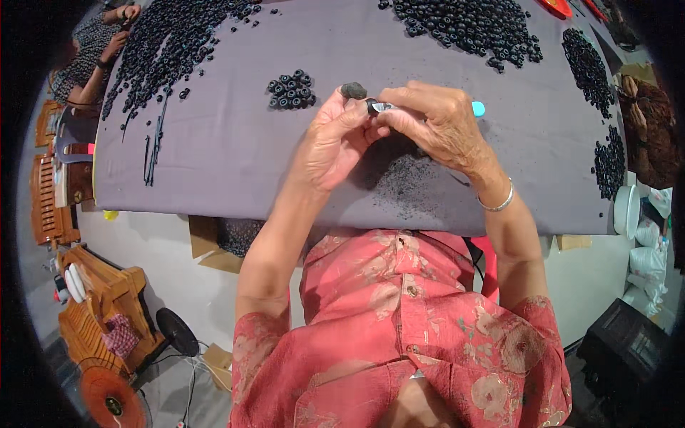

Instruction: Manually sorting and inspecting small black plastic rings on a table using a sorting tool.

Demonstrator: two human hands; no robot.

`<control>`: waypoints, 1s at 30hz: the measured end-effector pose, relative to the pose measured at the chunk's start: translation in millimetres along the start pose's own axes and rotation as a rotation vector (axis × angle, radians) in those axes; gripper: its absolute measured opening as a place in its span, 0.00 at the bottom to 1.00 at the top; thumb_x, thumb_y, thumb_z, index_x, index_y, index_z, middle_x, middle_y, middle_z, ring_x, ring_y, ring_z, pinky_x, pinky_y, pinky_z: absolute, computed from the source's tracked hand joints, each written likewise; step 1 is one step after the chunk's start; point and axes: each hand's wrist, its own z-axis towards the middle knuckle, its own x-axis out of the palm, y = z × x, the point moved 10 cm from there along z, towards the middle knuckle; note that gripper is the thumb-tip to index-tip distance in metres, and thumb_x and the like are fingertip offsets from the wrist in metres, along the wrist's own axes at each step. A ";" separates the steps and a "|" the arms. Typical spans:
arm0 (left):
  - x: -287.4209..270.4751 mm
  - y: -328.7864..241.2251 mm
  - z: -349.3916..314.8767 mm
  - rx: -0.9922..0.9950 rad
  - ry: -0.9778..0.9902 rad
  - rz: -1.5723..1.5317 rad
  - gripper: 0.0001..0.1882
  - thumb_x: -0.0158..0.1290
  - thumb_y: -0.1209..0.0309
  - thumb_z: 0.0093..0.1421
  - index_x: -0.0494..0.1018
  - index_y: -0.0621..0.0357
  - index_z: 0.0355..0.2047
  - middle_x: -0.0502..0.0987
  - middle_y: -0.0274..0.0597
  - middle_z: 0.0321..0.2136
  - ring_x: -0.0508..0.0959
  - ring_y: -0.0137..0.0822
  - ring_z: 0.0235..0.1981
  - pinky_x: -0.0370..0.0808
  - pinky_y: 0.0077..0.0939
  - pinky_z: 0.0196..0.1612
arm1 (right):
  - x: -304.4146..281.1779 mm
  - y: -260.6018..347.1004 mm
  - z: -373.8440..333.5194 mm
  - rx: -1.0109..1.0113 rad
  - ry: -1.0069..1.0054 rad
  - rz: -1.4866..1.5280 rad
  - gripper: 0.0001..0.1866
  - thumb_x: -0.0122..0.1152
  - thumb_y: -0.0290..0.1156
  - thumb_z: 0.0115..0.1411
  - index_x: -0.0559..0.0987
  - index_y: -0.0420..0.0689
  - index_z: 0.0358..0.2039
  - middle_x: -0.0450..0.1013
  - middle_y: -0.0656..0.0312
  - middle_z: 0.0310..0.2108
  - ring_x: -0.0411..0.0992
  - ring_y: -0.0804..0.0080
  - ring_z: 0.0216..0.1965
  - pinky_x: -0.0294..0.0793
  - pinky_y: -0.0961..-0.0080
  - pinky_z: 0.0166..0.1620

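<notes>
A: Layout, largest first?

B: Grey cloth (235,164). Above it, right hand (451,125) closed round a turquoise-ended tool (478,108); left hand (332,139) pinching a small black ring (371,107) at the tool's silvery tip.

A: Handling?

B: Judged: tool light, rigid; grip the handle. Ring lighter, probably rubbery, slightly yielding, could slip; pinch its outer rim, fingertips clear of the tip.

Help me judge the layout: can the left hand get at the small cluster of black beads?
Probably yes: the cluster of black beads lies left of the left hand, with only grey cloth between, though its fingers are occupied pinching a small dark piece.
</notes>
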 end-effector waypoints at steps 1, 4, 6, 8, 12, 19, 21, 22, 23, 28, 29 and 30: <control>2.2 3.0 -0.2 -0.003 0.002 -0.001 0.13 0.53 0.73 0.61 0.63 0.55 0.43 0.74 0.39 0.36 0.77 0.32 0.38 0.78 0.28 0.42 | -0.8 -6.1 -0.1 0.007 -0.040 0.029 0.09 0.63 0.30 0.55 0.80 0.41 0.35 0.74 0.58 0.24 0.72 0.67 0.23 0.71 0.75 0.28; 12.4 10.5 -1.9 -0.030 0.055 0.131 0.14 0.53 0.75 0.60 0.63 0.57 0.45 0.75 0.40 0.36 0.77 0.34 0.38 0.78 0.29 0.41 | -9.1 -26.7 5.2 0.078 -0.096 0.101 0.09 0.62 0.29 0.56 0.80 0.39 0.37 0.77 0.57 0.28 0.75 0.71 0.27 0.73 0.77 0.32; 13.3 7.7 -1.6 -0.010 0.038 0.108 0.15 0.54 0.76 0.59 0.63 0.58 0.45 0.75 0.41 0.35 0.78 0.34 0.36 0.78 0.29 0.40 | -12.2 -45.3 1.9 0.246 -0.059 0.221 0.11 0.60 0.28 0.57 0.79 0.38 0.39 0.79 0.58 0.31 0.75 0.78 0.32 0.74 0.79 0.37; 9.2 0.6 -0.2 0.027 0.036 0.060 0.15 0.54 0.76 0.59 0.63 0.58 0.44 0.75 0.41 0.35 0.78 0.33 0.34 0.78 0.27 0.38 | -14.8 -40.1 0.0 0.217 -0.032 0.223 0.11 0.60 0.28 0.56 0.79 0.39 0.40 0.78 0.59 0.32 0.75 0.77 0.32 0.74 0.80 0.38; 6.1 -0.6 -0.6 -0.005 0.024 0.149 0.14 0.54 0.76 0.59 0.63 0.58 0.44 0.75 0.39 0.34 0.77 0.30 0.34 0.76 0.24 0.36 | -11.0 -10.9 2.1 0.012 -0.012 0.186 0.12 0.64 0.27 0.52 0.80 0.39 0.38 0.75 0.59 0.29 0.72 0.72 0.29 0.72 0.77 0.34; 10.7 8.3 -5.3 -0.179 0.123 0.192 0.16 0.56 0.76 0.57 0.64 0.58 0.43 0.74 0.38 0.32 0.74 0.29 0.31 0.72 0.22 0.32 | 4.3 6.0 2.1 -0.021 0.086 0.315 0.06 0.64 0.24 0.52 0.79 0.40 0.31 0.71 0.61 0.24 0.69 0.68 0.25 0.68 0.74 0.29; 11.0 5.4 -6.7 -0.182 0.136 0.211 0.18 0.56 0.75 0.57 0.63 0.59 0.46 0.74 0.38 0.32 0.74 0.29 0.30 0.72 0.22 0.32 | 14.8 -3.3 1.0 0.045 0.195 0.395 0.05 0.64 0.25 0.53 0.80 0.40 0.31 0.69 0.60 0.22 0.69 0.68 0.24 0.68 0.74 0.29; 11.4 2.2 -7.1 -0.175 0.136 0.293 0.17 0.56 0.75 0.57 0.64 0.59 0.45 0.74 0.37 0.31 0.73 0.29 0.28 0.72 0.22 0.31 | 15.0 -7.1 3.0 0.041 0.197 0.393 0.05 0.64 0.25 0.53 0.80 0.40 0.31 0.69 0.60 0.22 0.69 0.68 0.24 0.68 0.74 0.29; 11.5 -2.6 -8.2 -0.165 0.131 0.377 0.16 0.56 0.74 0.57 0.65 0.59 0.44 0.74 0.35 0.30 0.73 0.28 0.27 0.72 0.21 0.30 | 11.0 -15.9 8.1 0.041 0.147 0.210 0.05 0.63 0.27 0.53 0.79 0.40 0.31 0.70 0.58 0.22 0.69 0.67 0.24 0.68 0.73 0.29; -24.5 -62.1 -13.6 0.015 -0.165 1.237 0.08 0.56 0.73 0.55 0.71 0.62 0.34 0.73 0.34 0.22 0.73 0.27 0.23 0.70 0.23 0.28 | -22.7 -94.4 39.4 0.281 0.002 -0.217 0.06 0.59 0.30 0.54 0.79 0.43 0.31 0.74 0.53 0.27 0.73 0.55 0.30 0.71 0.63 0.34; -27.9 -78.5 -15.9 0.116 -0.239 1.501 0.07 0.56 0.73 0.54 0.72 0.63 0.30 0.72 0.35 0.19 0.73 0.27 0.22 0.69 0.24 0.28 | -29.8 -105.7 47.6 0.305 -0.045 -0.340 0.07 0.57 0.31 0.54 0.79 0.44 0.32 0.75 0.52 0.30 0.75 0.51 0.36 0.73 0.58 0.37; -33.2 -88.1 -17.6 0.133 -0.336 1.577 0.08 0.56 0.72 0.52 0.73 0.64 0.31 0.74 0.43 0.19 0.76 0.36 0.23 0.71 0.31 0.30 | -28.6 -116.4 53.8 0.299 -0.047 -0.343 0.07 0.57 0.31 0.54 0.79 0.44 0.32 0.75 0.52 0.30 0.75 0.51 0.36 0.73 0.58 0.37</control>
